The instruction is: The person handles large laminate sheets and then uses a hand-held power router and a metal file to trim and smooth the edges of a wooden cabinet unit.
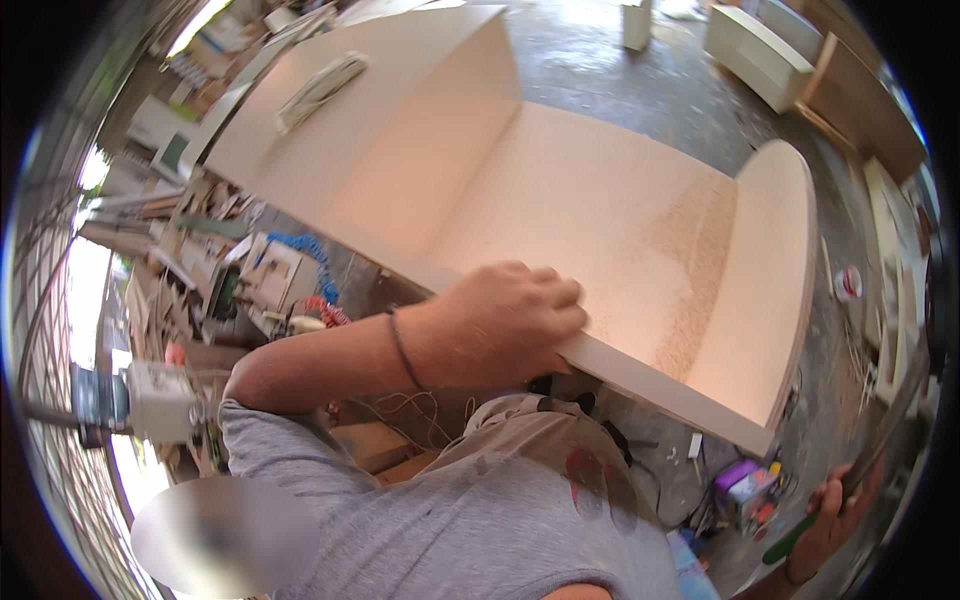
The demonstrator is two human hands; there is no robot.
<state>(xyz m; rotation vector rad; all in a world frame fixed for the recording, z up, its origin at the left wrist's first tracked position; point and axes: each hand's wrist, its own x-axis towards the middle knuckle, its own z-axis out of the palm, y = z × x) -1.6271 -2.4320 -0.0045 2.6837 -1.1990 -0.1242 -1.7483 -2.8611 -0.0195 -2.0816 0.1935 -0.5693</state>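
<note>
My left hand (505, 325) is gripping closed over the front edge of the pale wooden cabinet (600, 210), its long axis running ten to four o'clock, while my right hand (835, 515) at five o'clock is clasping a green-handled tool (800, 540).

We see the person from above. The person wears a grey short-sleeved T-shirt of soft cotton fabric (470, 530), and its left sleeve ends above the elbow, so the forearm is bare. On the front of the shirt there is a faded red printed mark, partly hidden in the folds. Below the shirt we see light beige trousers (520, 415), a little wrinkled. Around the left wrist there is a thin dark cord bracelet (404, 350). The left hand (510, 320) has no glove and no ring that we can see. The right hand (835, 515) is also bare, and a thin dark band (792, 575) goes around its wrist.
</note>
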